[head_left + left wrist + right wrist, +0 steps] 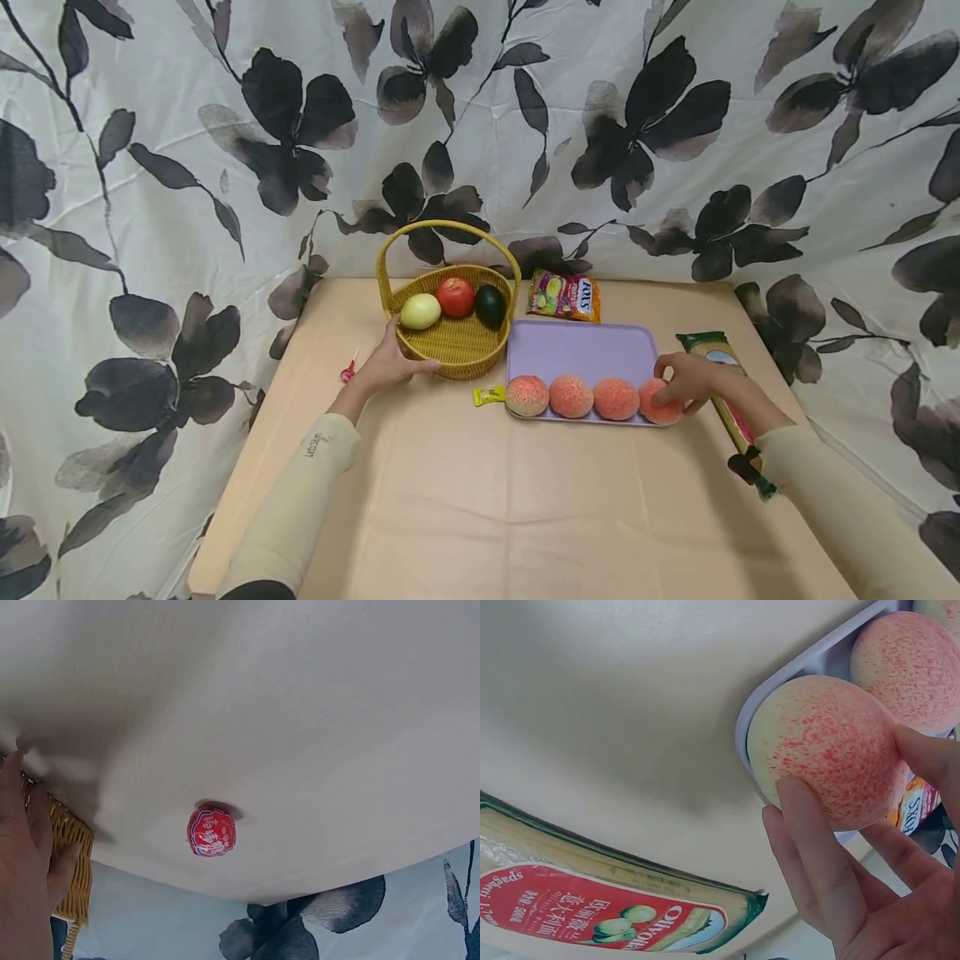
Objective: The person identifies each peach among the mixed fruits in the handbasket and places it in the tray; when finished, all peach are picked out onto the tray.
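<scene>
My left hand [397,360] rests against the outside of the yellow wicker basket [468,368], thumb along its front, fingers on its left side. Inside the basket lie a pale yellow-green round fruit [420,312], a red tomato-like fruit [455,297] and a dark green avocado [490,307]. My right hand [686,379] holds the rightmost pink peach [829,754] between thumb and fingers, at the front right corner of the lilac tray [581,346]. Several similar peaches, one of them this peach [616,398], line the tray's front edge.
A red-wrapped lollipop [348,372] lies left of the basket. Beside the tray's front left corner is a small yellow packet [489,396]. A Fox's candy bag [564,297] sits behind the tray; a spaghetti pack [615,900] lies to its right, partly under my right forearm.
</scene>
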Available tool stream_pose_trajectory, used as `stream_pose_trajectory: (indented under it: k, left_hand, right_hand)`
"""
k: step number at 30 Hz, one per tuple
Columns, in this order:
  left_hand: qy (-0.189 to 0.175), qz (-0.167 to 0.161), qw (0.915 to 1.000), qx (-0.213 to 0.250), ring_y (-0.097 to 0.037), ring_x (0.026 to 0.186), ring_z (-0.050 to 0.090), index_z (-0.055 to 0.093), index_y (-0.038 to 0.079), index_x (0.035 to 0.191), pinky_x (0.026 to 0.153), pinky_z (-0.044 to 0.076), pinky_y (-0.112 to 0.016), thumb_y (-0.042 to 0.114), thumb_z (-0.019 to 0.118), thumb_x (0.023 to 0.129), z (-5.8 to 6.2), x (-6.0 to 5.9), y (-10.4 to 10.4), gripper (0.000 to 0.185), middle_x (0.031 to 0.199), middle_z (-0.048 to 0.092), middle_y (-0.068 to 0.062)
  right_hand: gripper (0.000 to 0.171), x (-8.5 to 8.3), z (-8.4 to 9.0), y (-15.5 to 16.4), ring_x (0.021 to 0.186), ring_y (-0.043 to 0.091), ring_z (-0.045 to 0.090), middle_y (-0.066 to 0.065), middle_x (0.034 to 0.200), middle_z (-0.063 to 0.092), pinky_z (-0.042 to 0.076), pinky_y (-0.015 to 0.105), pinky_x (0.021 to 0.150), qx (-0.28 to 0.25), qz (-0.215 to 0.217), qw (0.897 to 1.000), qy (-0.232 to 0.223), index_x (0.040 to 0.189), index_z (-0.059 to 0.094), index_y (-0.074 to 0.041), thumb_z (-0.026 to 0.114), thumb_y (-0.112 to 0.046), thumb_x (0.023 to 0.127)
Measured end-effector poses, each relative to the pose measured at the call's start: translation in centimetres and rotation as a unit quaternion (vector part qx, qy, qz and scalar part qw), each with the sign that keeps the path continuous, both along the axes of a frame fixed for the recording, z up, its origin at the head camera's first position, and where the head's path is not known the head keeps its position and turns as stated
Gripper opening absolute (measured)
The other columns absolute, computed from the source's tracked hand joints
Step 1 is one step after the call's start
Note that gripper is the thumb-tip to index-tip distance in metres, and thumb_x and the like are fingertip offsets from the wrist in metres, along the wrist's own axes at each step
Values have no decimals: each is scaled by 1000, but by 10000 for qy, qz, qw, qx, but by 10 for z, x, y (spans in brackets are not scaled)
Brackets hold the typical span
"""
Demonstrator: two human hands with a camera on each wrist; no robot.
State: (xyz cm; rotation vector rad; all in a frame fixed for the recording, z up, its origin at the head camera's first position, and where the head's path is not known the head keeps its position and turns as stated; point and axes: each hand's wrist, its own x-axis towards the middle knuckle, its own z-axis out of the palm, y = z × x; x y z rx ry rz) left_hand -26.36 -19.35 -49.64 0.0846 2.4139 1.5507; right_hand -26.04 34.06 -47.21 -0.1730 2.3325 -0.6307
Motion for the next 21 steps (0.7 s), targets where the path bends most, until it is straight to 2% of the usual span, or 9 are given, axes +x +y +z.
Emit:
stream_pose_trajectory:
  k: [4,11,18,21]
  left_hand:
    - [-3,4,10000,-12,-44,143,29,-4,6,165,115,27,-51,23,91,82,-1,-1,-1,127,167,16,-28]
    - [55,-47,10000,13,-44,152,23,-5,4,164,124,17,-57,19,89,83,-3,-2,-1,125,168,15,-28]
    - [-12,-18,10000,-1,-43,153,22,-5,5,164,125,16,-57,22,90,83,-3,-1,-1,127,168,15,-28]
    - [62,15,10000,-65,-40,151,24,-7,11,165,124,18,-56,26,91,83,-19,-7,-5,129,169,15,-24]
  right_hand:
    - [46,2,0,-2,86,23,59,15,99,53,63,40,70,7,-52,10000,21,120,53,2,78,-20,89]
    - [49,3,1,-4,89,24,59,15,103,52,63,42,71,88,-115,9999,-54,121,51,0,80,-22,88]
    - [57,1,-4,-1,97,30,60,17,106,55,62,47,71,277,-66,9996,-45,124,51,0,83,-26,85]
    - [62,0,-6,0,102,33,60,20,112,56,62,48,73,321,-67,9994,-101,129,49,1,83,-28,86]
